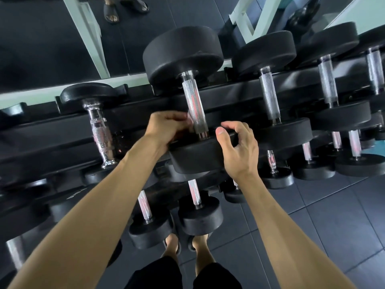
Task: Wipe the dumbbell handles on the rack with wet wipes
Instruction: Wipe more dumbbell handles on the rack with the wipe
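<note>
Head view, looking down on a tiered black rack [129,113] loaded with dumbbells. Large dumbbell [187,97] sits on the top tier, centre frame; its knurled handle [194,109] runs from the far head to the near head [200,155]. Left hand [166,128] is at the lower end of that handle, fingers curled in against its left side; a small pale patch shows at the fingertips, possibly a wet wipe, but it is blurred and I cannot tell for certain what is held. Right hand [239,147] rests over the right edge of the near head, thumb on its top face, fingers loosely curved, not clamped on anything. Neighbours on the same tier: a smaller chrome-handled dumbbell [98,126] to the left, well apart; another large dumbbell [270,94] just to the right, its near head close beside the right hand. Further dumbbells continue right. Lower tiers hold smaller dumbbells [195,207] directly under the forearms. Below, the person's feet in sandals [173,245] on dark floor tiles [325,215]. A mirror [41,38] behind the rack.
</note>
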Available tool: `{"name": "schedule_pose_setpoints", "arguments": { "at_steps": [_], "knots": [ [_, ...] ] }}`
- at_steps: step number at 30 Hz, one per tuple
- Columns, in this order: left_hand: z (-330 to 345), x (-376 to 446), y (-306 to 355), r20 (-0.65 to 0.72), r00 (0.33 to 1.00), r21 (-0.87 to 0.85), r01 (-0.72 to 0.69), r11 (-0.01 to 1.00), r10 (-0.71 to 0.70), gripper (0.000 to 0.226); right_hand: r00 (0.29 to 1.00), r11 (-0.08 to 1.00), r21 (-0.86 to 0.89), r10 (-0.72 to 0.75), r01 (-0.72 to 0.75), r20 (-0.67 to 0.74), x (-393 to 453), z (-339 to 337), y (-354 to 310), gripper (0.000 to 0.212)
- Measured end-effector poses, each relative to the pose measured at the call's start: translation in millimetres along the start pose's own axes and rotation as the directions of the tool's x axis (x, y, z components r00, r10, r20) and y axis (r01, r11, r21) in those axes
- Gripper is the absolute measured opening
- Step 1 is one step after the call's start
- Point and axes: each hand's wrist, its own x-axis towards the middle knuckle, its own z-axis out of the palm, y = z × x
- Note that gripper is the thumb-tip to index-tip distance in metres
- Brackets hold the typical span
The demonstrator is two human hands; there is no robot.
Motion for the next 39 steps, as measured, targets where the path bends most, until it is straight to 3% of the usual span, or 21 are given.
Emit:
{"name": "schedule_pose_setpoints", "arguments": {
  "at_steps": [3, 8, 14, 17, 20, 25, 27, 33, 39],
  "knots": [
    [1, -7, -3, 0.0, 1.0, 0.041, -0.011, 0.999, 0.011, 0.012, 1.0, 1.0, 0.004, -0.003, 0.004, -0.002, 0, 0, 0, 0.055],
    [13, 25, 34, -0.14, 0.99, -0.293, -0.06, 0.954, 0.019, 0.013, 1.0, 1.0, 0.012, -0.007, 0.007, -0.01, 0, -1, 0, 0.048],
    [5, -12, 5, -0.021, 0.999, -0.106, 0.047, 0.993, -0.049, 0.015, 1.0, 1.0, -0.002, -0.015, 0.015, -0.015, 0, 1, 1, 0.053],
    [17, 5, 31, -0.155, 0.988, -0.193, -0.052, 0.98, 0.022, 0.016, 1.0, 1.0, 0.005, -0.017, 0.017, -0.012, 0, 0, 1, 0.051],
    [23, 25, 56, -0.246, 0.969, -0.34, -0.094, 0.936, 0.008, 0.014, 1.0, 1.0, 0.013, -0.021, 0.021, -0.014, 1, -1, 1, 0.049],
    [10, -11, 9, -0.093, 0.993, -0.066, 0.065, 0.996, -0.071, 0.014, 1.0, 1.0, 0.027, 0.005, -0.005, -0.007, 1, 0, 1, 0.048],
    [11, -16, 7, -0.067, 0.995, -0.084, 0.073, 0.994, -0.079, 0.015, 1.0, 0.999, 0.031, -0.009, 0.01, -0.014, 1, 0, 1, 0.048],
    [21, 18, 48, -0.219, 0.975, -0.228, -0.081, 0.97, 0.03, 0.015, 0.999, 0.998, 0.058, -0.022, 0.023, -0.027, 1, -1, 3, 0.042],
    [17, -26, 8, -0.027, 0.996, 0.046, 0.086, 0.995, -0.085, 0.019, 0.999, 0.998, 0.061, -0.026, 0.028, -0.034, 0, 0, 3, 0.041]
  ]
}}
